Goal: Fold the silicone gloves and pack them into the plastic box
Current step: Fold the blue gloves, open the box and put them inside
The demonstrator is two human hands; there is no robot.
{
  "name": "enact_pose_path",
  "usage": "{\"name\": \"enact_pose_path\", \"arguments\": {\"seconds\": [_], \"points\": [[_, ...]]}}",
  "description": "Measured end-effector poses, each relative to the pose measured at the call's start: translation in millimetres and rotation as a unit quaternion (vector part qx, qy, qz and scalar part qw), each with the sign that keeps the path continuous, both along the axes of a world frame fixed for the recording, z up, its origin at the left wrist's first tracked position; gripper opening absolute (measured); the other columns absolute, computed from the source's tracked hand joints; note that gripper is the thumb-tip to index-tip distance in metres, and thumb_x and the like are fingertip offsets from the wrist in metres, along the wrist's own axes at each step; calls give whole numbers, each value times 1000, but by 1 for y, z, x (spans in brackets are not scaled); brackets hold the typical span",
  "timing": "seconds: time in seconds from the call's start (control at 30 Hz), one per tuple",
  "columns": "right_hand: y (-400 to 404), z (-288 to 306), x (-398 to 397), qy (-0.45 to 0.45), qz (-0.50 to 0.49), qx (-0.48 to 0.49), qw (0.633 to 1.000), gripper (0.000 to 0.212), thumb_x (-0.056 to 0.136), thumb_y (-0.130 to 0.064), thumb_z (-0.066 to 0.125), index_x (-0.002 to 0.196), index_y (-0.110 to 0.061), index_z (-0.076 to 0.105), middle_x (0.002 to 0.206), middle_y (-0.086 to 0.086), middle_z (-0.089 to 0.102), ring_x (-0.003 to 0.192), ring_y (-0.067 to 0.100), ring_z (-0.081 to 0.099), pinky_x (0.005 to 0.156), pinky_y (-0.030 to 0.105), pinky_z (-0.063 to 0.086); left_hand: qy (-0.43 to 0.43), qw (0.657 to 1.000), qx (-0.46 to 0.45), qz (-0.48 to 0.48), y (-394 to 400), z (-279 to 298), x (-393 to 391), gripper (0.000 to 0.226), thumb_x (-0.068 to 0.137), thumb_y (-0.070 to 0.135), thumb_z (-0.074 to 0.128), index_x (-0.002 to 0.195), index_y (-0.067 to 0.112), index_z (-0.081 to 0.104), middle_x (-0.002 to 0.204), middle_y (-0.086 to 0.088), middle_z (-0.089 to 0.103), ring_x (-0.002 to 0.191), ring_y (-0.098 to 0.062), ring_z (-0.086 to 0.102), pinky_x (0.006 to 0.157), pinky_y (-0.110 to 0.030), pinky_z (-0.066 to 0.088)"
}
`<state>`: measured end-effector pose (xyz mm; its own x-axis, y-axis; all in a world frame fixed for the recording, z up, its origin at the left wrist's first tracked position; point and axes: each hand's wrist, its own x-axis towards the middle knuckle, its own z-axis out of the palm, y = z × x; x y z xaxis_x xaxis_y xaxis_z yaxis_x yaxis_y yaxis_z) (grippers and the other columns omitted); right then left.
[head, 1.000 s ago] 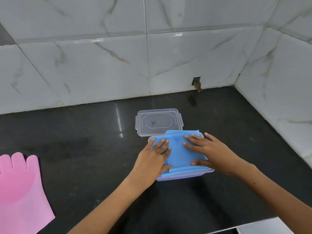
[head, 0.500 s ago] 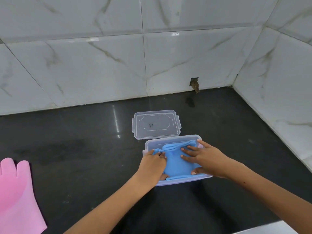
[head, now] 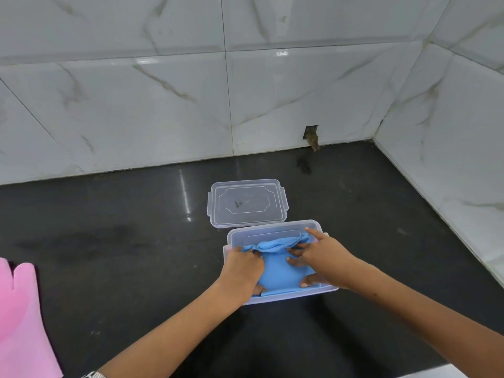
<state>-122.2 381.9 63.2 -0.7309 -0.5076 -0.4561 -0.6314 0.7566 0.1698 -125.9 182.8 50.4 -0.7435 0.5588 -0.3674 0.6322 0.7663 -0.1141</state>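
Note:
A folded blue silicone glove (head: 275,268) lies inside the clear plastic box (head: 272,230) on the black counter. My left hand (head: 242,271) presses its left side down, fingers curled over the glove's edge. On the right side my right hand (head: 321,257) pushes with spread fingers, its index finger reaching to the box's far right corner. The glove's far edge is bunched up in a ridge. The box's clear lid (head: 246,203) lies flat just behind the box. A pink silicone glove (head: 21,317) lies flat at the left edge of the view.
The black counter (head: 109,255) meets marble-tiled walls behind and on the right. A small hole in the back wall (head: 311,133) sits above a stain on the counter. A pale surface (head: 441,373) shows at the bottom right corner.
The blue glove went from lying on top of the box down into it. Both hands followed it in, and its far edge has bunched up.

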Motion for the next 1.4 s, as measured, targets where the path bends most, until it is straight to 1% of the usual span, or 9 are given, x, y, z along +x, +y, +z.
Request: {"name": "enact_pose_path", "arguments": {"seconds": [0.17, 0.37, 0.5, 0.67, 0.9, 1.03, 1.2, 1.3, 1.4], "points": [[10, 3, 7, 66, -28, -14, 997, 60, 78, -47, 65, 129, -19, 52, 143, 1, 46, 136, 18, 38, 117, 41, -9, -7, 999, 47, 13, -7, 0, 4, 57, 90, 46, 54, 133, 10, 46, 136, -6, 55, 122, -23, 54, 111, -34, 32], [-5, -4, 6, 71, -9, 80, 994, 41, 80, -33, 65, 114, -11, 65, 116, 12, 64, 122, 31, 49, 115, 48, -10, 11, 1000, -25, 10, 0, -3, 5, 67, 89, 46, 55, 139, 4, 38, 142, -9, 48, 130, -26, 45, 113, -37, 28], [-9, -8, 4, 55, -6, 107, 993, 36, 81, -32, 63, 112, -13, 66, 118, 13, 64, 118, 29, 54, 115, 52, -7, 13, 998, -55, 12, 4, -6, 6, 73, 90, 46, 54, 144, 3, 30, 149, -9, 39, 138, -24, 35, 116, -39, 20], [-3, -8, 1, 58, -23, 80, 995, 37, 80, -33, 64, 114, -16, 65, 121, 9, 62, 118, 26, 54, 116, 45, -9, 21, 998, -63, 14, 5, -11, 0, 71, 89, 46, 54, 144, 6, 31, 149, -7, 40, 138, -23, 35, 116, -41, 17], [13, 0, -4, 71, -42, 56, 995, 32, 82, -33, 58, 111, -24, 66, 117, 2, 65, 113, 20, 58, 116, 39, -10, 49, 998, -43, 13, 17, -5, -7, 53, 94, 42, 48, 135, 9, 44, 133, -4, 56, 124, -22, 50, 108, -35, 32], [16, 7, 1, 83, -52, 4, 995, 32, 83, -40, 57, 110, -25, 67, 118, -1, 66, 116, 20, 56, 119, 39, 2, 9, 999, 9, 32, 15, 10, -6, 44, 93, 40, 51, 126, 11, 53, 122, -5, 62, 113, -23, 57, 101, -32, 40], [11, 28, 10, 103, -140, -102, 980, 38, 87, -47, 55, 120, -30, 62, 120, -4, 67, 112, 20, 58, 104, 33, 39, -31, 970, 205, 126, -1, 48, 8, 39, 95, 35, 50, 131, 21, 55, 134, 0, 57, 121, -19, 54, 103, -31, 41], [-10, 45, 20, 143, -203, -237, 939, 37, 86, -50, 56, 118, -32, 64, 115, -7, 69, 104, 17, 62, 87, 30, 47, 49, 925, 334, 176, -27, 69, 24, 34, 96, 37, 48, 125, 25, 60, 131, 7, 60, 117, -15, 58, 102, -28, 42], [-56, 55, 30, 152, -241, -405, 869, 32, 86, -49, 58, 109, -29, 69, 106, -10, 73, 97, 9, 65, 87, 27, 49, 128, 870, 413, 238, -59, 78, 43, 28, 96, 28, 50, 120, 23, 65, 128, 6, 63, 114, -15, 60, 95, -31, 47]]}}
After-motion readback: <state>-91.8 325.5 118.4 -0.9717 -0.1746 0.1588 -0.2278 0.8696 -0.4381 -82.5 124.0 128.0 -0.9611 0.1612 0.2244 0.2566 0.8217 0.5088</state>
